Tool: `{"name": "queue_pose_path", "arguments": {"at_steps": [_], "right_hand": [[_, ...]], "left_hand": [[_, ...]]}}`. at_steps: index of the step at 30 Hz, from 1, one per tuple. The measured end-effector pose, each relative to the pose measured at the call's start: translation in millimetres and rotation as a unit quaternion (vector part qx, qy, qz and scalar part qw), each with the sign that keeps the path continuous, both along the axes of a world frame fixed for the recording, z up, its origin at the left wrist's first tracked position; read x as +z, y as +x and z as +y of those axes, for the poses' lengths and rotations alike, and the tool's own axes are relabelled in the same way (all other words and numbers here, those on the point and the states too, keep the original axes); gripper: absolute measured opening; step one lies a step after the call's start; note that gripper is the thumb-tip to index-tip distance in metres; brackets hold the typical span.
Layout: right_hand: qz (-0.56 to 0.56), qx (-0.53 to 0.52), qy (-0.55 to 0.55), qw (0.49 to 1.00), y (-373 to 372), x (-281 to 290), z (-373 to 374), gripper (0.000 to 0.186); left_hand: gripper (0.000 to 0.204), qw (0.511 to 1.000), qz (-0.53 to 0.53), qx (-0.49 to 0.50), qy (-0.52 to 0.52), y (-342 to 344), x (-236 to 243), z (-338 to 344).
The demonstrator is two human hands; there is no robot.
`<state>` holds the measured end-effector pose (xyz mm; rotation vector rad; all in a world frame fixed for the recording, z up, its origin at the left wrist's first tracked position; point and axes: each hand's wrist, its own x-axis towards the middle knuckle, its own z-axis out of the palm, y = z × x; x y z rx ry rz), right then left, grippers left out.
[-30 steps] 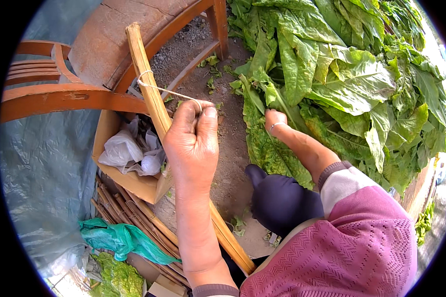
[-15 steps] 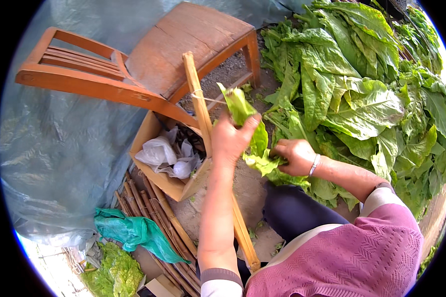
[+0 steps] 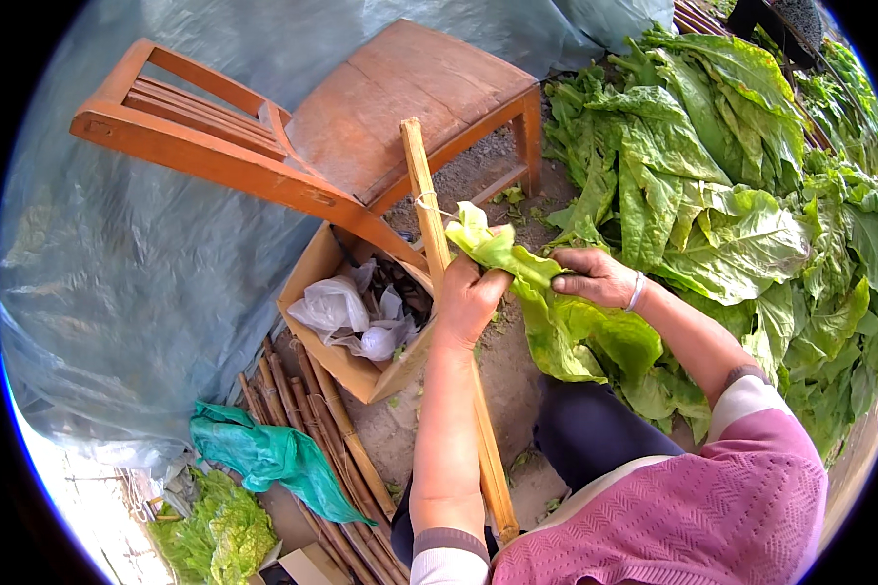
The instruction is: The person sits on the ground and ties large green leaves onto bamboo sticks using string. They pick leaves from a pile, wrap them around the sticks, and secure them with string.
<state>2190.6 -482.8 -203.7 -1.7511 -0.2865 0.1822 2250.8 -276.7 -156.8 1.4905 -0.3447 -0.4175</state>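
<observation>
Large green leaves [image 3: 576,336] are gripped in both hands beside a long wooden stick [image 3: 421,175]. My left hand [image 3: 471,300] closes round their stem end, right against the stick. My right hand [image 3: 600,278] pinches the same leaves a little further along, thumb on top, and their broad blades hang below it over my knee. A thin string [image 3: 437,207] is tied round the upper part of the stick and runs toward the leaf stems. The stick leans from the chair down to my lap, partly hidden behind my left hand.
A big pile of leaves [image 3: 712,214] lies at the right. Ahead stands a wooden chair [image 3: 400,97], with a cardboard box [image 3: 346,375] of white plastic bags beneath it. Bundled sticks [image 3: 332,429], a teal cloth or bag [image 3: 263,448] and more leaves [image 3: 219,526] lie lower left.
My right hand has moved up along the leaves, closer to my left hand. The leaves have swung from upright to slanting right, their blades spreading below. The whole view has shifted slightly.
</observation>
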Motion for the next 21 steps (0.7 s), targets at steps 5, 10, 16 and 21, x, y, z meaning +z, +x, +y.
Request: {"name": "queue_pose_path", "arguments": {"at_steps": [5,10,16,21], "right_hand": [[0.127,0.028,0.221,0.967,29.4,6.1,-14.0,0.046],[0.246,0.104,0.118,0.957,59.3,-9.3,5.6,0.042],[0.027,0.023,0.079,0.996,39.9,-3.2,31.8,0.053],[0.097,0.085,0.094,0.987,10.1,-8.7,47.2,0.066]], "left_hand": [[0.04,0.992,-0.054,-0.043,0.104,4.5,-4.8,6.7],[0.04,0.998,-0.014,-0.047,-0.035,5.3,-6.2,2.0],[0.031,0.997,-0.003,0.025,-0.075,0.4,-3.0,6.8],[0.032,0.996,-0.084,0.025,0.015,-6.4,3.8,8.7]]}}
